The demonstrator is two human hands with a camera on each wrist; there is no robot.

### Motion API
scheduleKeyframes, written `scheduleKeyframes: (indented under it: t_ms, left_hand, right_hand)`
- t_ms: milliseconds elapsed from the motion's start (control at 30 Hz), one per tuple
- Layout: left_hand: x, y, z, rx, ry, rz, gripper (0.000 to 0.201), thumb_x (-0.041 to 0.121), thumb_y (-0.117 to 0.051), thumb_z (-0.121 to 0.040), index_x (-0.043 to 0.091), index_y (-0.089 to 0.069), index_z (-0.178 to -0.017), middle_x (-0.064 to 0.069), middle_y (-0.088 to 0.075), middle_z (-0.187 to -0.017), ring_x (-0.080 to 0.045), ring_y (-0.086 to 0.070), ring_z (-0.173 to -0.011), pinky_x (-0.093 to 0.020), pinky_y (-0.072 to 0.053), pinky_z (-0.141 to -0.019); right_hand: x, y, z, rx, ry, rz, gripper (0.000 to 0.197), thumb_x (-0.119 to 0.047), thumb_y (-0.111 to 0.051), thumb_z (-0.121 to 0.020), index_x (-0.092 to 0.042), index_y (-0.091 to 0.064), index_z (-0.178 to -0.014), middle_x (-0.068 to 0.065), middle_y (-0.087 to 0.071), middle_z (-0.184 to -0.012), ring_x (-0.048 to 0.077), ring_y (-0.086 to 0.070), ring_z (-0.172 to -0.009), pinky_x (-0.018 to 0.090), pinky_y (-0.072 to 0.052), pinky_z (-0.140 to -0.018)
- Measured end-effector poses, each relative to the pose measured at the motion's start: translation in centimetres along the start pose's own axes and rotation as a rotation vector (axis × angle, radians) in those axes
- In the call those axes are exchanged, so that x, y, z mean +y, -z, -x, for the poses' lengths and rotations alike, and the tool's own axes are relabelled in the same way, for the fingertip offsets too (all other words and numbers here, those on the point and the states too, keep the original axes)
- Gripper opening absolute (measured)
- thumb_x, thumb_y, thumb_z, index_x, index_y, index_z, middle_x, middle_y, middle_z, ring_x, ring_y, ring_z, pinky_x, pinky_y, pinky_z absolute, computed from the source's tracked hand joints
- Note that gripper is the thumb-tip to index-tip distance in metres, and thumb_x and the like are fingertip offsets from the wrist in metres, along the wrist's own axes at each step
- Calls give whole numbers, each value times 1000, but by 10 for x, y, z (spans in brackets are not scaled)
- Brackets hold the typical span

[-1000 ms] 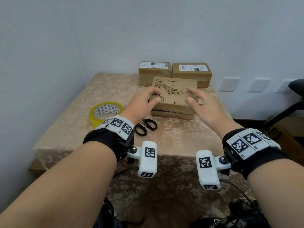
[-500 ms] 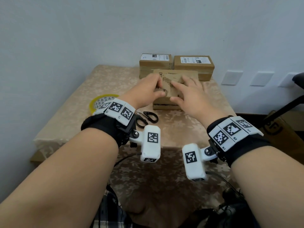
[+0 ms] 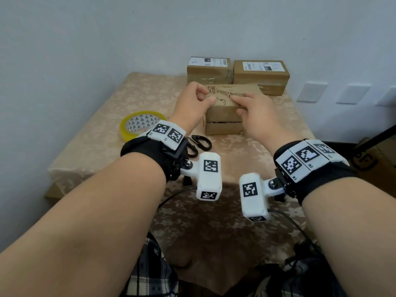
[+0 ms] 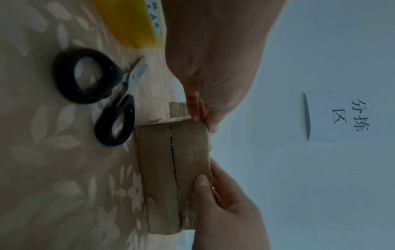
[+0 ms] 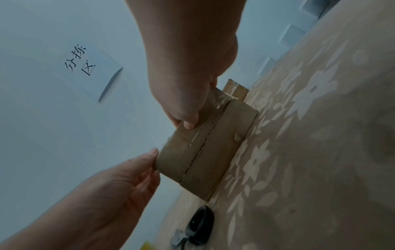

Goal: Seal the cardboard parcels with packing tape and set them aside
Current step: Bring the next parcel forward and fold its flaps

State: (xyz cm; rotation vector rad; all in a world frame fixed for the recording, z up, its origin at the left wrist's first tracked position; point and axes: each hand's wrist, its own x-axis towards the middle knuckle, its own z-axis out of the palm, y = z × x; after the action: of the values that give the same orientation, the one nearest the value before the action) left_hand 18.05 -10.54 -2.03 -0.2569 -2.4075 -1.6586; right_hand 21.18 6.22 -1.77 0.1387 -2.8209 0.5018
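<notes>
Cardboard parcel (image 3: 227,112), both your hands on it
Left hand (image 3: 194,103) and right hand (image 3: 254,112) grasp opposite ends; its long axis runs between them.

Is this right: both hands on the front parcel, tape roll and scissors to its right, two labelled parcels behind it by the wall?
One thing is wrong: the tape roll and scissors lie to the left of the front parcel, not the right, as the head view shows. The left hand and right hand are both on it, and the two labelled parcels stand behind by the wall.
</notes>
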Motion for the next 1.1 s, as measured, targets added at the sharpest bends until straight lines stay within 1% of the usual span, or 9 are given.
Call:
scheduleKeyframes:
  t_ms: [133, 333, 500, 633, 800, 833, 933, 1000, 1100]
  left_hand:
    - [1, -2, -2, 42, -3, -91, 15, 25, -64, -88, 23, -52, -80, 7, -54, -82, -15, -56, -84, -36, -52, -82]
    - [0, 10, 5, -48, -155, -242, 17, 20, -60, -91, 15, -67, -106, 3, -65, -100, -8, -56, -91, -17, -44, -80]
    - [3, 23, 8, -34, -115, -256, 24, 23, -56, -94, 15, -61, -116, 3, -61, -103, -9, -55, -91, -21, -44, -81]
    - [-5, 46, 10, 41, -42, -591, 19, 35, -55, -92, 18, -57, -100, 0, -59, -105, -17, -53, -99, -29, -41, -81]
    - [-26, 78, 25, -28, 235, -1118, 68, 61, -57, -81, 12, -43, -127, -14, -44, -130, -34, -39, -123, -47, -31, -100]
    - [-27, 82, 26, -80, 281, -1136, 65, 62, -56, -81, 12, -47, -122, -12, -50, -123, -34, -44, -119, -48, -31, -99]
    - [-27, 87, 25, -192, 270, -1099, 36, 49, -52, -87, 15, -50, -73, -5, -60, -85, -29, -57, -95, -49, -31, -99]
    - [-22, 85, 24, -133, 174, -1046, 29, 38, -49, -92, 13, -53, -78, -10, -62, -92, -32, -57, -96, -43, -38, -92]
    - [-17, 81, 17, 30, 83, -786, 29, 28, -44, -96, 5, -58, -107, -17, -61, -102, -35, -57, -103, -32, -37, -76]
  right_hand:
    - [-12, 7, 6, -55, -20, 176, 48, -39, -43, -99, -31, -35, -146, 6, -37, -147, 31, -26, -134, 51, -25, -109]
    - [-25, 4, 8, -72, -19, 264, 51, -45, -33, -101, -42, -18, -149, 10, -33, -148, 33, -23, -135, 56, -13, -111]
    - [-35, -6, 2, -44, 43, 235, 40, -33, -31, -103, -44, -33, -141, 6, -38, -146, 31, -28, -136, 58, -9, -113]
    - [-39, -11, 0, 28, 8, 224, 37, -26, -32, -102, -40, -43, -134, 8, -47, -136, 33, -36, -128, 57, -13, -111]
    - [-46, -18, -3, 69, -46, 240, 40, -28, -31, -101, -37, -39, -139, 6, -48, -137, 32, -38, -128, 56, -16, -111]
    - [-47, -19, -3, 73, -60, 233, 42, -29, -32, -101, -35, -35, -142, 6, -47, -138, 31, -37, -129, 56, -15, -111]
    - [-50, -18, -4, 59, -104, 147, 55, -24, -38, -98, -27, -22, -150, 7, -45, -141, 29, -34, -133, 54, -10, -114]
    - [-51, -15, -5, 74, -97, 47, 57, -22, -42, -97, -23, -22, -151, 7, -45, -141, 27, -33, -135, 51, -7, -116]
    - [-54, -6, -9, 126, -51, -120, 50, -20, -44, -97, -19, -35, -146, 4, -46, -142, 22, -36, -135, 45, -16, -118]
